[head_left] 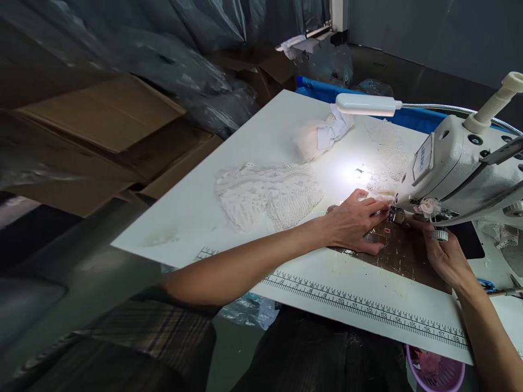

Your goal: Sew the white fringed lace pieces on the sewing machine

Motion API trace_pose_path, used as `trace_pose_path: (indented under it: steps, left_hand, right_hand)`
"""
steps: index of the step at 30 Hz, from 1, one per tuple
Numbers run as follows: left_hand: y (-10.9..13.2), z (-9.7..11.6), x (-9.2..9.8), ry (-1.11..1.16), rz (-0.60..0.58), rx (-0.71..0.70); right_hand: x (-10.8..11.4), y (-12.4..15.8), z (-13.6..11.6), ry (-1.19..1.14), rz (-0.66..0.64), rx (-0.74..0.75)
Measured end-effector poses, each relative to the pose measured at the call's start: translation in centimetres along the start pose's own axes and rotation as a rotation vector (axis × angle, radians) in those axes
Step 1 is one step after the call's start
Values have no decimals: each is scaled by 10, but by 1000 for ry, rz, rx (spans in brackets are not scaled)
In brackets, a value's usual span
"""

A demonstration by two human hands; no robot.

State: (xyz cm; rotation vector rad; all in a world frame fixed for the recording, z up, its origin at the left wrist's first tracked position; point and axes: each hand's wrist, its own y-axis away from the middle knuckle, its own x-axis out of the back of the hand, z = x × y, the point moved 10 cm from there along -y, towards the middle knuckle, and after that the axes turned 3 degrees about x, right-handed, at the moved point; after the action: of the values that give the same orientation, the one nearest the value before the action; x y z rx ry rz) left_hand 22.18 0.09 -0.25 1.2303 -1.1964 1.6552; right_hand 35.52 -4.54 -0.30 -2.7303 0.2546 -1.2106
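My left hand [356, 222] lies on the sewing table [229, 179] with its fingers stretched toward the presser foot [395, 214] of the white sewing machine [453, 169], pressing a small pale piece of fabric there. My right hand [443, 251] rests on the brown needle plate area [402, 256] just right of the foot, fingers curled near the needle; what it grips is hidden. A pile of white lace [269, 195] lies left of my left hand.
A lamp on a flexible neck [365, 103] lights the work area. A bundle of pale fabric [318, 136] sits further back. A ruler strip [368, 305] runs along the table's front edge. Cardboard boxes [102, 141] stand left; a pink basket [435, 373] sits below.
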Motion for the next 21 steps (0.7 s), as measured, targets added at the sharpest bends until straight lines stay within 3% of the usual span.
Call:
trace_pose_path:
  steps: [10, 16, 21]
  left_hand:
    - [2, -4, 1, 39, 41, 9]
    - [0, -12, -10, -8, -80, 117]
    - [10, -3, 5, -188, -162, 302]
  right_hand:
    - [-8, 11, 19, 16, 84, -65]
    - [-7, 6, 22, -109, 116, -81]
    - [6, 4, 29, -287, 130, -177]
